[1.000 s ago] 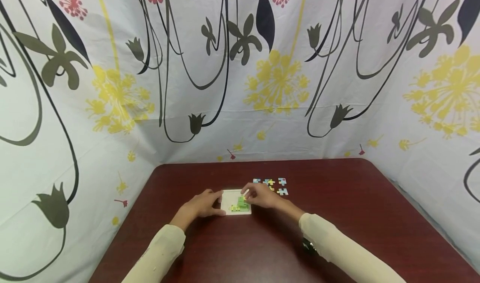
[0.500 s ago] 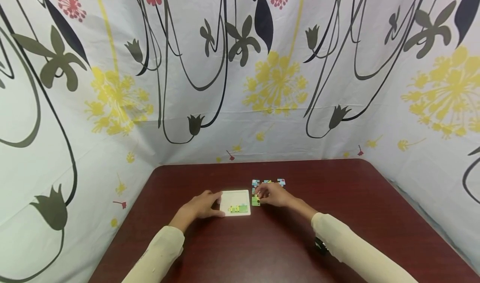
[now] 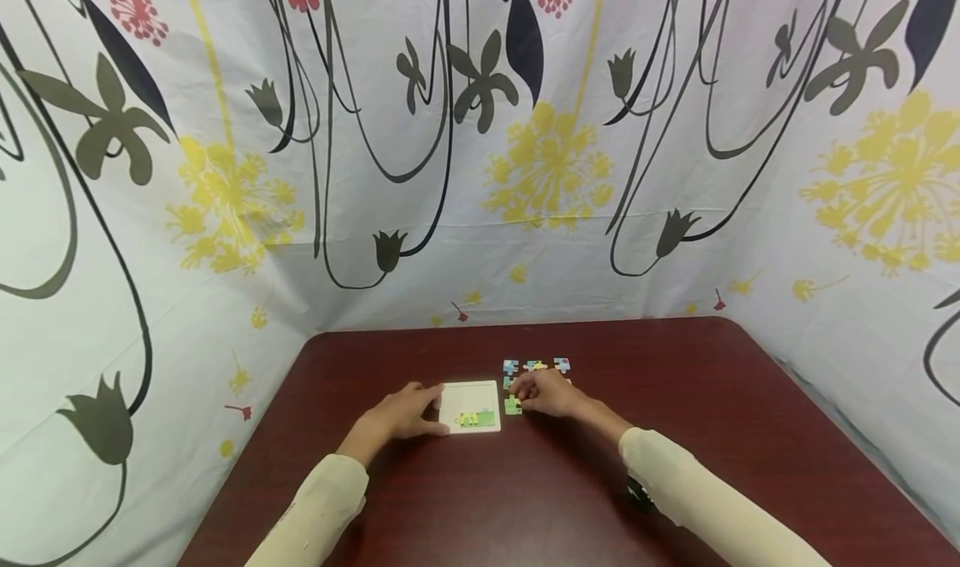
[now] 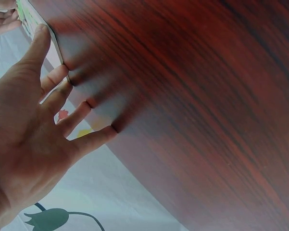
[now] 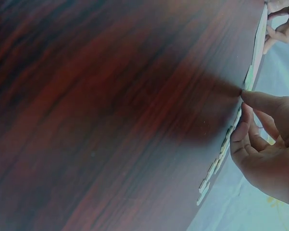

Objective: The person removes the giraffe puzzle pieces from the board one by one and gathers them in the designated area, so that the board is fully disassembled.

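Note:
A white puzzle tray (image 3: 467, 395) lies on the table with a few joined green and yellow puzzle pieces (image 3: 486, 418) along its near right edge. My left hand (image 3: 405, 410) touches the tray's left side; its fingers are spread straight, the thumb (image 4: 42, 36) resting at the tray's border. Right of the tray lies a green puzzle piece (image 3: 513, 406). My right hand (image 3: 553, 393) is low over the loose pieces, fingertips right at that green piece's far side. Its thumb (image 5: 264, 102) reaches down to the table, apart from the bent fingers (image 5: 243, 132), with nothing seen between them.
Beyond the right hand lie several loose puzzle pieces (image 3: 536, 366), mostly blue, partly hidden by the hand. They form a low row (image 5: 214, 168) in the right wrist view. A patterned cloth (image 3: 465, 175) stands behind the dark red table (image 3: 480, 500).
My right hand has carried the green puzzle piece from over the tray to the table right of it and set it down there. My left hand has stayed at the tray.

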`<state>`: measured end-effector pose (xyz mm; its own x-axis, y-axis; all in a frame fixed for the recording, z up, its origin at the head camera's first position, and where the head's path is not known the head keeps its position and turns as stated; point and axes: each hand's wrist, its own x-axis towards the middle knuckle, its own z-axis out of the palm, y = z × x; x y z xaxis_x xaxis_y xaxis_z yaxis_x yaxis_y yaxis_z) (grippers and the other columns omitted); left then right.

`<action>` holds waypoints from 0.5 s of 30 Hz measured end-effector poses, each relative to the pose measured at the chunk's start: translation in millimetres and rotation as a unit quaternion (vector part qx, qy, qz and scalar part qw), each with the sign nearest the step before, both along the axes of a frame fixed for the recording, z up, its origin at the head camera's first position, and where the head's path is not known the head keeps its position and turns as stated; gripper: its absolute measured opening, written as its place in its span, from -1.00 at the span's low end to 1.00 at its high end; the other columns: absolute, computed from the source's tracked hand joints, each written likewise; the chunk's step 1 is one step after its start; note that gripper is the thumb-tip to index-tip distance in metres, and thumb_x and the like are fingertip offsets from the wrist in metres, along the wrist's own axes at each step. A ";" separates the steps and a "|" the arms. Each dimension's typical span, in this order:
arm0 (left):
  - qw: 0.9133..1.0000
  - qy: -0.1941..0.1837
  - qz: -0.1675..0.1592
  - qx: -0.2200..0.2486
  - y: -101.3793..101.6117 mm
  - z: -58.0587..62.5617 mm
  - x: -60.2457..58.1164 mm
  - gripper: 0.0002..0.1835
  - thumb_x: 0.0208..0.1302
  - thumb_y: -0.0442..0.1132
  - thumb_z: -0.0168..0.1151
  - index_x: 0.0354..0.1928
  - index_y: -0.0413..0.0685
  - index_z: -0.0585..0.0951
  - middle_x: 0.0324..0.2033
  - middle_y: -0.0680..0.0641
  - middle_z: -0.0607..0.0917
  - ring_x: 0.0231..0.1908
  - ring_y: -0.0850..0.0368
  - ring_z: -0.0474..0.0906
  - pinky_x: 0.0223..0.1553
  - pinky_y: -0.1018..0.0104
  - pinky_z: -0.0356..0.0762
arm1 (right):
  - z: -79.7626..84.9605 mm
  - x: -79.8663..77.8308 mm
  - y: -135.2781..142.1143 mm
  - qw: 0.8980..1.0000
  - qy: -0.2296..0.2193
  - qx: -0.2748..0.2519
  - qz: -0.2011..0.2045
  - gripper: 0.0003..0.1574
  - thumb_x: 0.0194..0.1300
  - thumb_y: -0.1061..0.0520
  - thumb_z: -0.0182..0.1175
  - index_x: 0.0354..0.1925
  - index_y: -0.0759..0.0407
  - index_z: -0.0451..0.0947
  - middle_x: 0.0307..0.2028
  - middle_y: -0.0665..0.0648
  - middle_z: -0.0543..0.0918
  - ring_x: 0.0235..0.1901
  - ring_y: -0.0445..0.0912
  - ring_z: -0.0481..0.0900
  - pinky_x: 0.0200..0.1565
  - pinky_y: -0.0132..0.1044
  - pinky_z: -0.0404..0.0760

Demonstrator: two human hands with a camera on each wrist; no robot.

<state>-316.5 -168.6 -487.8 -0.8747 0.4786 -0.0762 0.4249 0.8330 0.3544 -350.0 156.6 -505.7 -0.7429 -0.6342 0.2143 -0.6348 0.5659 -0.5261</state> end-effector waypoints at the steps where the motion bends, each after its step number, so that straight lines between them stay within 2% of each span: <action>1: 1.000 0.001 -0.001 0.000 0.1 0.2 -0.1 -0.56 0.27 0.18 0.46 -0.10 0.12 0.50 0.04 -0.10 0.51 0.25 -0.16 0.41 -0.04 -0.10 0.44 | -0.1 -0.3 -0.2 1.000 0.001 0.000 -0.001 -0.75 0.28 0.36 0.40 -0.04 0.30 0.72 -0.32 0.12 0.74 -0.34 -0.13 0.70 -0.25 -0.34 0.64; 10: 1.000 0.001 -0.004 -0.001 1.0 1.7 -0.2 -0.56 0.27 0.17 0.46 -0.10 0.10 0.50 0.03 -0.11 0.51 0.22 -0.14 0.42 -0.06 -0.07 0.43 | 2.2 1.0 -2.8 1.000 -0.005 -0.011 0.000 -0.75 0.30 0.35 0.38 -0.03 0.34 0.72 -0.30 0.13 0.76 -0.31 -0.11 0.73 -0.22 -0.39 0.63; 15: 1.000 0.000 -0.006 -0.003 0.8 0.1 0.1 -0.56 0.27 0.19 0.45 -0.10 0.11 0.50 0.04 -0.11 0.51 0.22 -0.15 0.43 -0.08 -0.06 0.43 | 3.4 4.0 -8.7 0.999 -0.031 -0.028 0.013 -0.75 0.33 0.36 0.33 -0.02 0.36 0.71 -0.28 0.15 0.76 -0.27 -0.09 0.75 -0.19 -0.40 0.63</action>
